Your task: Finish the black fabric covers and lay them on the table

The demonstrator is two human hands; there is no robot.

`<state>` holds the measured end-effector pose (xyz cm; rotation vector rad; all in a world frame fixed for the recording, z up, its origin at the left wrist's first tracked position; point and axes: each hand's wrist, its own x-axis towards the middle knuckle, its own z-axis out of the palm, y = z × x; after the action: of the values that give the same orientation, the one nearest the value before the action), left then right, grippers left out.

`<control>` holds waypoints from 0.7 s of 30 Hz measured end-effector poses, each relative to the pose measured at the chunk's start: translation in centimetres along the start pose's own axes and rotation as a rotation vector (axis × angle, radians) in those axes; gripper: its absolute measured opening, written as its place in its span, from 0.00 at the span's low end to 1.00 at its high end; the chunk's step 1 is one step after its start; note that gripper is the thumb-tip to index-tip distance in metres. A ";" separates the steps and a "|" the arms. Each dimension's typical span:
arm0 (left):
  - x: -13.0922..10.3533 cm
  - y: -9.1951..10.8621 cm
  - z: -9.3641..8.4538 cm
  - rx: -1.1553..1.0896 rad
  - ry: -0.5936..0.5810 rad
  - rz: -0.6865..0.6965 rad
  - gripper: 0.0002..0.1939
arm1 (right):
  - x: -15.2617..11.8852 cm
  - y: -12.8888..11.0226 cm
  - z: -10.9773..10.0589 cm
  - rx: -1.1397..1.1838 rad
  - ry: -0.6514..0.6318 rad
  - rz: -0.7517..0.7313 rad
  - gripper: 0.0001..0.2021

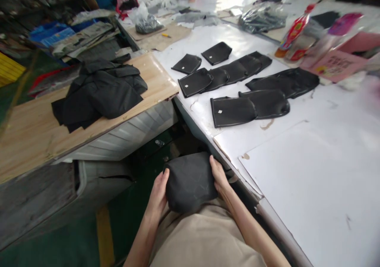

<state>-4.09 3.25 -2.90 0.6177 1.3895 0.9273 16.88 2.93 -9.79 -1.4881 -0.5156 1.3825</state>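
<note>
A black piece of leather-like material (191, 182), rounded at its lower end, is held in front of my body between both hands. My left hand (160, 189) grips its left edge, thumb on top. On the opposite edge my right hand (219, 174) is closed in the same way; the fingers underneath are hidden. Flat black pieces of similar shape (233, 112) lie in overlapping rows on the white table (297, 172), some bearing a small white sticker. A loose pile of black pieces (101, 92) rests on the wooden board to the left.
The wooden board (26, 140) lies over a grey bin (103, 180), with a gap between it and the table's edge. At the table's right stand a red-labelled bottle (295, 29) and a pink box (335, 67). Plastic bags (263, 17) lie farther back.
</note>
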 end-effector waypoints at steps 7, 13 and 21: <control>0.6 2.1 1.5 -0.003 0.010 0.048 0.28 | 0.3 2.5 0.8 -0.152 -0.015 -0.070 0.31; 1.5 2.8 2.4 -0.007 0.034 0.019 0.28 | 0.0 1.3 0.6 -0.005 -0.060 0.005 0.31; 4.5 11.9 0.2 0.094 0.204 0.342 0.25 | -1.3 0.7 0.5 -0.218 -0.155 -0.064 0.20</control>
<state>-6.35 13.31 4.54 0.8692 1.5428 1.2288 15.90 1.73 -9.74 -1.5294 -0.8273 1.4340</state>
